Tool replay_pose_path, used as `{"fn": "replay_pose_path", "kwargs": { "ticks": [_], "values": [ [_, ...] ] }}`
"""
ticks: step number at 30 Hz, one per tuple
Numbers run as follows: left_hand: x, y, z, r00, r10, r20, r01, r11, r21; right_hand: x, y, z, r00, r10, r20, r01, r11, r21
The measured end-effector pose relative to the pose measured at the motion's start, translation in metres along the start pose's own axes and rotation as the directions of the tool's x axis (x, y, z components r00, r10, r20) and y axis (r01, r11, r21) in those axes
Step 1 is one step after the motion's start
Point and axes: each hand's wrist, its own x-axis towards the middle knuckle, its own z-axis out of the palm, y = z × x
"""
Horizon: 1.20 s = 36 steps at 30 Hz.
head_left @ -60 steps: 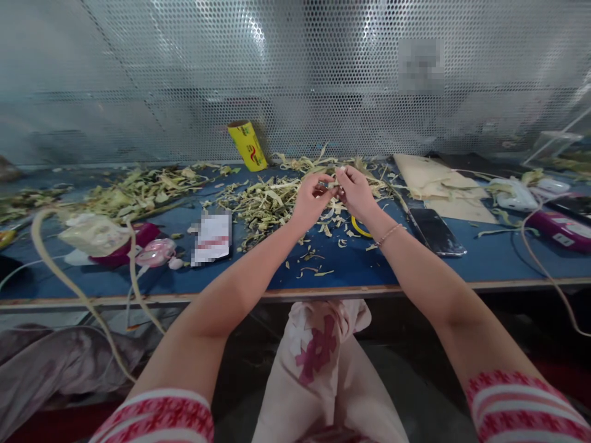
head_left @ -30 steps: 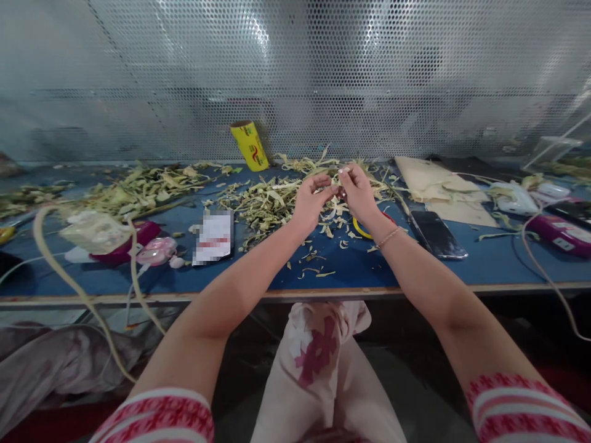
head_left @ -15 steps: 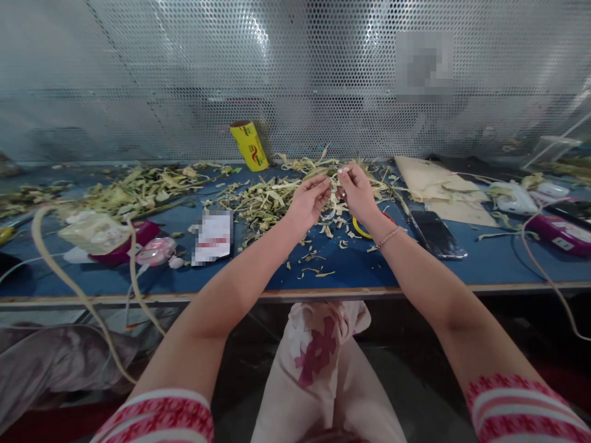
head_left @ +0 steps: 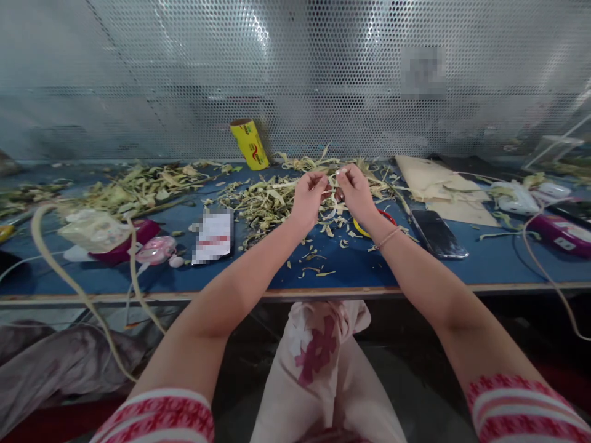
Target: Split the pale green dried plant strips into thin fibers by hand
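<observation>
Over the middle of the blue table, my left hand (head_left: 310, 195) and my right hand (head_left: 355, 194) face each other, a small gap apart. Both are closed in a pinch. A pale dried plant strip (head_left: 333, 183) shows between the fingertips; its ends are hidden by the fingers. Below and left of my left hand spreads a heap of dried plant pieces (head_left: 263, 200), yellow-green and curled. Small scraps (head_left: 318, 272) are scattered nearer the table edge. Partly behind my right wrist lies a yellow and red ring (head_left: 362, 229).
A yellow tube (head_left: 250, 145) stands tilted by the perforated metal wall (head_left: 314, 67). Left are another plant heap (head_left: 143, 187), a white card (head_left: 213, 237) and a pink device (head_left: 156, 250). Right are a phone (head_left: 438, 235), brown paper (head_left: 438, 181) and a purple object (head_left: 561, 235) beside a cable.
My left hand's fingers have curled in more, and the wrist has turned slightly. The pale strip shows more clearly between the hands. My right hand has hardly moved.
</observation>
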Motion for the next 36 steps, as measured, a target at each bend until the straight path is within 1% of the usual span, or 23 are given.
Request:
{"fn": "replay_pose_path", "kwargs": {
  "ticks": [4, 7, 9, 12, 14, 16, 21, 25, 27, 31, 36],
  "values": [
    [0.0, 0.0, -0.002, 0.988, 0.131, 0.079, -0.14, 0.983, 0.12, 0.001, 0.002, 0.0, 1.0, -0.012, 0.009, 0.012, 1.0, 0.006],
    [0.0, 0.0, -0.003, 0.986, 0.146, 0.084, -0.158, 0.975, 0.154, 0.002, 0.003, 0.001, 1.0, 0.002, 0.0, -0.002, 1.0, 0.027],
    [0.0, 0.0, -0.003, 0.99, 0.123, 0.074, -0.132, 0.983, 0.126, 0.002, 0.002, 0.0, 1.0, -0.005, -0.003, 0.005, 0.999, 0.04],
    [0.001, -0.001, -0.002, 0.995, 0.07, 0.069, -0.071, 0.997, 0.02, 0.002, 0.002, 0.0, 1.0, -0.02, 0.004, 0.019, 0.998, 0.052],
    [0.001, -0.001, -0.002, 0.997, 0.024, 0.067, -0.02, 0.998, -0.055, 0.002, 0.001, -0.001, 1.0, -0.006, 0.004, 0.005, 0.999, 0.05],
    [0.001, -0.002, -0.002, 0.997, -0.027, 0.071, 0.033, 0.995, -0.095, 0.002, 0.001, -0.001, 1.0, 0.006, 0.0, -0.006, 0.999, 0.043],
    [0.001, -0.001, -0.001, 0.988, -0.108, 0.111, 0.118, 0.989, -0.084, 0.003, 0.004, -0.001, 0.999, -0.047, 0.006, 0.047, 0.999, 0.016],
    [-0.002, 0.003, 0.001, 0.981, -0.158, 0.114, 0.166, 0.984, -0.067, 0.005, 0.008, -0.003, 0.994, -0.102, 0.028, 0.102, 0.995, 0.004],
    [-0.004, 0.006, 0.003, 0.984, -0.148, 0.103, 0.153, 0.988, -0.038, 0.006, 0.011, -0.004, 0.991, -0.133, 0.024, 0.133, 0.991, -0.019],
    [-0.007, 0.01, 0.004, 0.992, -0.086, 0.091, 0.085, 0.996, 0.009, 0.01, 0.017, -0.005, 0.982, -0.19, 0.018, 0.191, 0.981, -0.04],
    [-0.007, 0.009, 0.003, 0.99, 0.009, 0.142, -0.015, 0.999, 0.042, 0.012, 0.02, -0.006, 0.978, -0.206, -0.006, 0.206, 0.978, -0.035]
  ]
}}
